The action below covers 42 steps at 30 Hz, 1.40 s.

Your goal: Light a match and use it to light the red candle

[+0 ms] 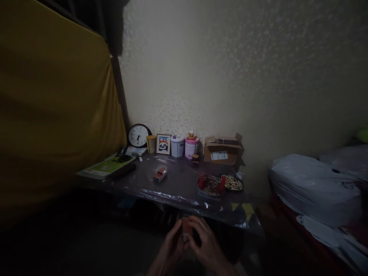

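Note:
A small orange-red matchbox (187, 226) is held between both hands just in front of the table edge. My left hand (171, 242) closes on its left side, the thumb along the edge. From the right, my right hand (204, 239) grips it with bent fingers at the top and the thumb lower down. On the table beyond lie similar orange boxes (160, 174), one on top of another. A round dish (211, 194) holds small dark-tipped pieces and two red upright items. Behind it, another dish (241, 187) is filled with pale thin sticks.
A plastic sheet covers the table (172, 188). Along the wall stand a clock (138, 135), a yellow cup (151, 144), a panda picture (163, 144), two tins (177, 147) and a cardboard box (221, 155). A yellow cloth (57, 99) hangs left; white bags (313, 188) lie right.

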Tool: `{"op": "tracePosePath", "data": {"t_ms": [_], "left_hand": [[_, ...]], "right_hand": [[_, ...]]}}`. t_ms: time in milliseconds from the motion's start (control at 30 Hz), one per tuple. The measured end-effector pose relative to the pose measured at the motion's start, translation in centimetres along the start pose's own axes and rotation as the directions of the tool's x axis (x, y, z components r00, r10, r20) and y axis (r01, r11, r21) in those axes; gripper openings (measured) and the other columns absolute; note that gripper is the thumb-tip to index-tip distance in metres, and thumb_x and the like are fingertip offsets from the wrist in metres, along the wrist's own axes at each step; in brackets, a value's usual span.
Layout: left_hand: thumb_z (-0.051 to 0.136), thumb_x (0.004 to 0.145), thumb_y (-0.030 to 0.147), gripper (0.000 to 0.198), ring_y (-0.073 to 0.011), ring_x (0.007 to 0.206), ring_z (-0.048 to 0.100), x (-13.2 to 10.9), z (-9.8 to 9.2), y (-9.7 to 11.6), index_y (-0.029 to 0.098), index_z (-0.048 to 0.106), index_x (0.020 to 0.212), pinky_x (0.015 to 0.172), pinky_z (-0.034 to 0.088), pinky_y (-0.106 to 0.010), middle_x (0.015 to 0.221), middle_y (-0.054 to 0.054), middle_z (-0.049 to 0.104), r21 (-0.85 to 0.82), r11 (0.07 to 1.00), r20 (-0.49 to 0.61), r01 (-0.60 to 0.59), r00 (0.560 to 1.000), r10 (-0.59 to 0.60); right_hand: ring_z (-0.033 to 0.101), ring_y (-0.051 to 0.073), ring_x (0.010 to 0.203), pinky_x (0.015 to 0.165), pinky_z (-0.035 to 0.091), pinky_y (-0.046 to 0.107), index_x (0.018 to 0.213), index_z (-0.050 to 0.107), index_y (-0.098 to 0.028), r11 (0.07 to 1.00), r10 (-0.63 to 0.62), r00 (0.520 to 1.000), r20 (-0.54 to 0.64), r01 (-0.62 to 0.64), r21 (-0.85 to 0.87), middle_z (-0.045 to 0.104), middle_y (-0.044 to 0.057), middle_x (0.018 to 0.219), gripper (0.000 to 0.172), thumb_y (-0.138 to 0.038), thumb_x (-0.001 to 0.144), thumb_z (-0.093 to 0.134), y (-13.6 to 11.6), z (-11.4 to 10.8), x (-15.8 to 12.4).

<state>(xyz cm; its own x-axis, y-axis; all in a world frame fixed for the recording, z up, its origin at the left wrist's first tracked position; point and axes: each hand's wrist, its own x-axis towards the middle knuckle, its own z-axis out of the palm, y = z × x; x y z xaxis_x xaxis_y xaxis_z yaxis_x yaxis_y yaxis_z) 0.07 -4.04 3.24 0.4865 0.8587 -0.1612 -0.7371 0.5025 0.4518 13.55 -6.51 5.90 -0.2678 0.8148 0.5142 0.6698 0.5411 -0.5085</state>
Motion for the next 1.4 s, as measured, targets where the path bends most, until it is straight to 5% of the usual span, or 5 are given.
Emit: {"op": "tracePosePath", "data": {"t_ms": [333, 1100, 1400], "left_hand": [[0.057, 0.075, 0.024, 0.019, -0.0158, 0.071, 0.062, 0.6, -1.7, -0.3, 0.014, 0.065, 0.089, 0.070, 0.046, -0.028, 0.084, -0.007, 0.070, -0.030, 1.000, 0.016, 0.003, 1.000, -0.002], [0.054, 0.078, 0.022, 0.018, -0.0141, 0.073, 0.061, 1.0, -2.2, -0.6, 0.016, 0.064, 0.093, 0.071, 0.046, -0.027, 0.090, -0.006, 0.068, -0.007, 1.000, 0.042, -0.003, 0.999, 0.004], [0.053, 0.079, 0.021, 0.021, -0.0173, 0.083, 0.062, 0.2, -0.7, -0.1, 0.017, 0.064, 0.097, 0.075, 0.046, -0.028, 0.095, -0.007, 0.069, 0.029, 1.000, 0.085, 0.004, 0.996, -0.006]], "right_hand": [[0.050, 0.020, 0.112, 0.095, 0.042, 0.037, 0.108, 0.055, -0.023, 0.999, 0.023, 1.000, 0.018, -0.024, 0.024, 0.055, 0.007, 0.118, 0.031, -0.016, 0.078, 0.051, 0.4, 0.2, -0.1], [0.048, 0.019, 0.113, 0.096, 0.040, 0.034, 0.108, 0.054, -0.025, 0.989, 0.079, 0.996, 0.037, -0.083, 0.125, 0.052, 0.005, 0.121, 0.033, -0.016, 0.077, 0.050, 0.3, -0.1, -0.2], [0.047, 0.020, 0.114, 0.096, 0.039, 0.036, 0.106, 0.053, -0.024, 0.978, 0.143, 0.990, 0.005, -0.142, 0.153, 0.052, 0.006, 0.122, 0.033, -0.014, 0.076, 0.048, 0.1, 0.3, -0.2]]}}
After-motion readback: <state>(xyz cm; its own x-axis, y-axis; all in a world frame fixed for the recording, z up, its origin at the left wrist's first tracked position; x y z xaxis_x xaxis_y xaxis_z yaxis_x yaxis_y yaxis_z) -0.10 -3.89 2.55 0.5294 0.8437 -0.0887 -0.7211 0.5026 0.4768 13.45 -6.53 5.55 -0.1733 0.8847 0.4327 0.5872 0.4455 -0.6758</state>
